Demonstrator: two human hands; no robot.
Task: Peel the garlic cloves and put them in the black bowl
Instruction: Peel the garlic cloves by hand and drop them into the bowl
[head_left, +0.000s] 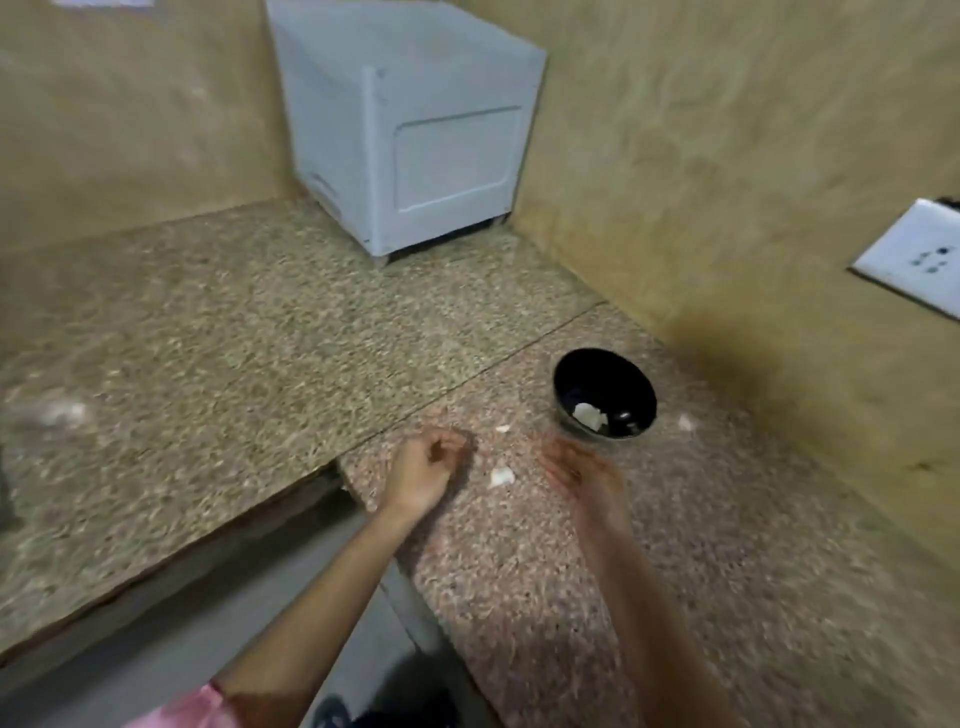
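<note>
Nearest in, a pink sleeve (192, 706) at the bottom left edge. Just beyond, over the speckled granite counter (675, 571), the left hand (426, 470): fingers curled in toward the palm, thumb tucked against them; cannot tell whether pinching anything. To its right, the right hand (582, 475), blurred, fingers fairly straight and close together, nothing visible in them. Between the two hands, lying on the stone, a white garlic piece (502, 476); peeled or not, cannot tell. A little farther, a smaller white scrap (503, 429). Then the black bowl (602, 374), upright, just beyond the right fingertips, pale garlic cloves (589, 415) inside at its near side. Right of the bowl, another white fleck (685, 423). Far left, a blurred white lump (57, 413). In the far corner, a white box (415, 145); on the right wall, a white socket plate (914, 260).
</note>
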